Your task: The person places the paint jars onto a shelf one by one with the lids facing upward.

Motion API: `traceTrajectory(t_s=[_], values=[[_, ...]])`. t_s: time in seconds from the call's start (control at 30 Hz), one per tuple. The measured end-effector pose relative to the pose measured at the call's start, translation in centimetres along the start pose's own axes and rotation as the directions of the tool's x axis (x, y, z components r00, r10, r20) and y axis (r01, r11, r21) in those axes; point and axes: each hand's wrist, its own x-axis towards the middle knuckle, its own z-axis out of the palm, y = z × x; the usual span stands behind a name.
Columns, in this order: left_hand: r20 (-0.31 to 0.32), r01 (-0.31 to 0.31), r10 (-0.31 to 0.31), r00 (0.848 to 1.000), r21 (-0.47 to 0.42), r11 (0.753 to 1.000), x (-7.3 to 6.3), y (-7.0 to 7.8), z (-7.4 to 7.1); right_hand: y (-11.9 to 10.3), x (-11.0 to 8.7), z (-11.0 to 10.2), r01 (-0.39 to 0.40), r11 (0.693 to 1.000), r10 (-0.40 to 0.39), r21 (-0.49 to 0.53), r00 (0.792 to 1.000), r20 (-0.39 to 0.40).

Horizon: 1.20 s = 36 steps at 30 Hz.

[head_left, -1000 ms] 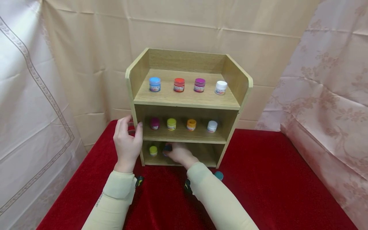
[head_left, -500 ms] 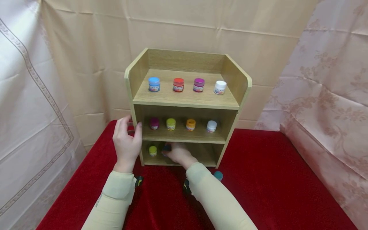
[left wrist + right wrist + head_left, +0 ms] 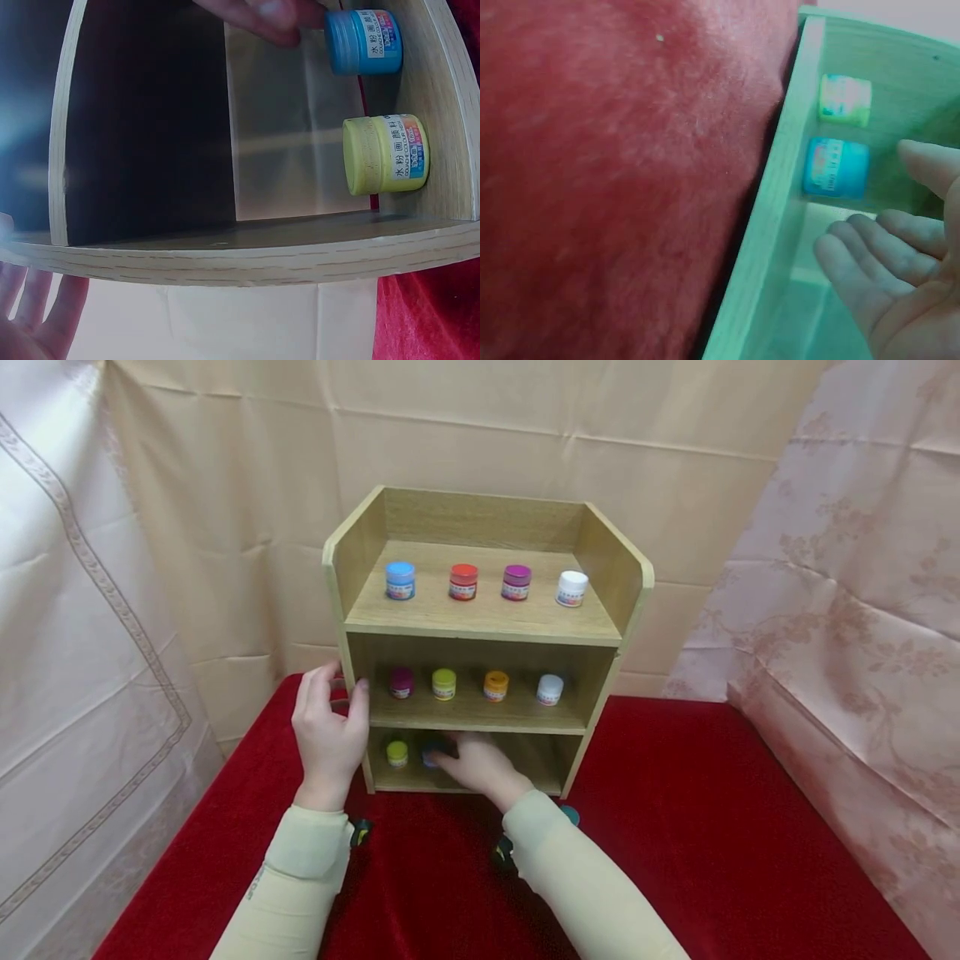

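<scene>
A small wooden shelf unit [image 3: 480, 633] stands on the table. My left hand [image 3: 328, 735] holds its left side panel, thumb at the front edge and fingers along the outside. In the bottom compartment sit a yellow paint jar [image 3: 386, 155] and, beside it, a blue paint jar [image 3: 837, 168]. My right hand [image 3: 483, 767] reaches into that compartment just right of the blue jar. In the right wrist view its fingers [image 3: 855, 262] are spread apart from the jar, with nothing between them. The head view shows the blue jar partly behind this hand.
On the top shelf stand blue [image 3: 401, 581], red [image 3: 463, 582], purple [image 3: 516, 583] and white [image 3: 572, 588] jars. The middle shelf bears purple, yellow [image 3: 444, 685], orange [image 3: 496, 686] and white jars. A teal jar [image 3: 571, 815] is on the red cloth [image 3: 675, 827], partly behind my right sleeve.
My right hand has let go of the blue jar and drawn slightly to the right, with its fingers spreading. The jar stays in the bottom compartment. My left hand keeps its place.
</scene>
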Motion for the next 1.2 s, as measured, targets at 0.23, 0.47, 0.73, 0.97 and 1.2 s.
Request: traceTrajectory(t_s=[0.23, 0.47, 0.73, 0.97, 1.2], values=[[0.003, 0.004, -0.004, 1.000, 0.000, 1.000, 0.1, 0.0, -0.1, 0.0, -2.2, -1.2, 0.123, 0.991, -0.124, -0.054, 0.992, 0.002], [0.007, 0.006, -0.007, 1.000, 0.001, 1.000, 0.1, 0.1, -0.2, -0.7, -5.0, -3.6, 0.249, 0.968, -0.250, -0.032, 0.967, -0.051], [0.013, 0.013, -0.013, 1.000, 0.011, 1.000, 0.0, 0.0, 0.0, -0.6, -8.1, -6.7, 0.277, 0.961, -0.275, 0.024, 0.959, -0.076], [0.017, 0.015, -0.015, 1.000, 0.015, 1.000, -0.1, 0.0, 0.0, 0.5, -10.2, -9.2, 0.247, 0.967, -0.239, 0.055, 0.963, -0.127], [0.010, 0.012, -0.012, 1.000, 0.023, 1.000, 0.0, 0.1, -0.1, 2.1, -11.2, -10.1, 0.228, 0.972, -0.215, 0.058, 0.961, -0.175]])
